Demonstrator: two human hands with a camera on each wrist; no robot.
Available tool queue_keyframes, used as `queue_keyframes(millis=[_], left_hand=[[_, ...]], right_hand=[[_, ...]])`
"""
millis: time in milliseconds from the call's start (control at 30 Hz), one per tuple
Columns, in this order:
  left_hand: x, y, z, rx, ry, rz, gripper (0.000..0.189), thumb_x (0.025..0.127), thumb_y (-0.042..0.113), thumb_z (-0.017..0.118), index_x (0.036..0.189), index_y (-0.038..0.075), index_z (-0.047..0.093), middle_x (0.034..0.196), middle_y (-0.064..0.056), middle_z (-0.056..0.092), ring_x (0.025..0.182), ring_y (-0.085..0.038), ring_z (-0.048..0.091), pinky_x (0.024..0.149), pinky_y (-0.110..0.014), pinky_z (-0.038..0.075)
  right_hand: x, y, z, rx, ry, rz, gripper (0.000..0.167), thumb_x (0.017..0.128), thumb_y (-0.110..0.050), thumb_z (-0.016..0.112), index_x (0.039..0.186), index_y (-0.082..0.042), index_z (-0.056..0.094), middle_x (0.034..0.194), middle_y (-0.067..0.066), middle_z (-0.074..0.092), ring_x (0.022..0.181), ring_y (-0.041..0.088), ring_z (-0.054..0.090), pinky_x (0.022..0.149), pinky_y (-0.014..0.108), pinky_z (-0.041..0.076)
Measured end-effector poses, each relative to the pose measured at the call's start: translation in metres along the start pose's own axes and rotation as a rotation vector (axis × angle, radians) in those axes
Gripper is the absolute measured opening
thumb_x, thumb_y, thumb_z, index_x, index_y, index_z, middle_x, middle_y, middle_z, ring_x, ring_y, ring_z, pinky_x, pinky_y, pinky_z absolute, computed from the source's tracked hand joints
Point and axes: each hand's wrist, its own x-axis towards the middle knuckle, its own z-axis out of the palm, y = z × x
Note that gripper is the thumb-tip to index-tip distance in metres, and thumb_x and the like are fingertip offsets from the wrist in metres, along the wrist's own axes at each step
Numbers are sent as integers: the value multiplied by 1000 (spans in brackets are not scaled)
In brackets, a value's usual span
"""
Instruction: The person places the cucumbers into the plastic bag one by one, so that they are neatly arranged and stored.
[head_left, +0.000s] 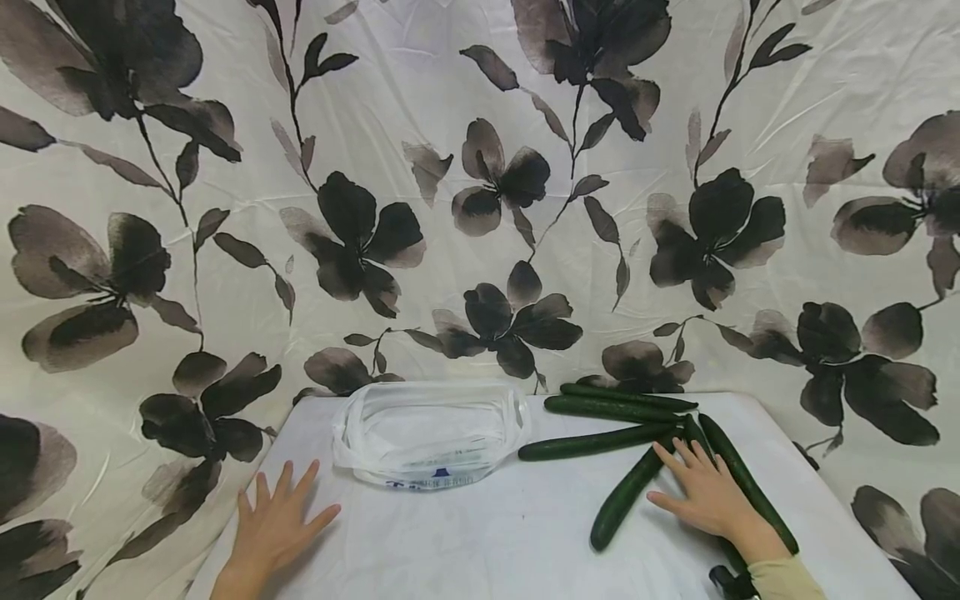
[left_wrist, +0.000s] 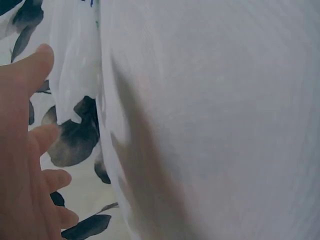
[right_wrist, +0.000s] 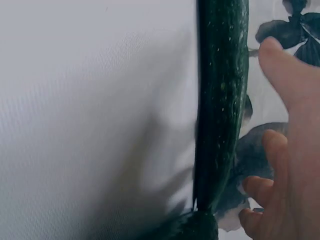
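Note:
Several long dark green cucumbers [head_left: 626, 442] lie fanned out on the right half of the white table. My right hand [head_left: 708, 492] hovers over them with its fingers spread and grips nothing. In the right wrist view one cucumber [right_wrist: 220, 100] runs upright past the thumb and fingers. At the left of the table my left hand [head_left: 277, 525] is spread too, holding nothing, with its shadow on the cloth in the left wrist view. A white plastic bag [head_left: 442, 475] with printing lies at the back centre, between the hands, its handles spread in a loop.
A white cloth covers the table [head_left: 480, 542], whose back edge meets a curtain [head_left: 510, 208] printed with dark flowers. A black wrist device [head_left: 731, 583] sits at the right sleeve. Cucumbers reach close to the table's back edge.

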Motion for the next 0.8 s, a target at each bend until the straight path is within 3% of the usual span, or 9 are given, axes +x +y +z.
queue_keyframes(millis=[267,467,667,800], left_hand=[[2,8,2,-127,-66,2,81,89,62,54,144,4,42,143,-40,31,123,-70,24,94,-80,17],[2,11,3,-308,-140,-6,77,93,51,56,146,-1,37,145,-40,26,128,-63,28,95,-75,27],[4,22,6,-504,-213,-70,68,98,39,55,149,0,32,148,-37,19,134,-57,22,103,-69,23],[4,32,8,-547,-188,-91,62,98,30,55,148,0,33,149,-37,17,134,-57,20,103,-69,21]], right_hand=[[2,-6,5,81,29,-66,80,86,-62,59,146,-12,45,148,25,37,133,53,31,97,70,30],[2,-24,4,198,52,-79,71,88,-56,62,142,-10,51,143,22,44,127,46,43,93,65,39],[4,-46,-2,286,55,-86,54,89,-47,65,130,-10,62,131,11,57,120,36,53,94,58,43],[6,-60,-4,412,36,-115,40,91,-35,67,123,-11,65,123,5,62,114,31,57,90,52,48]])
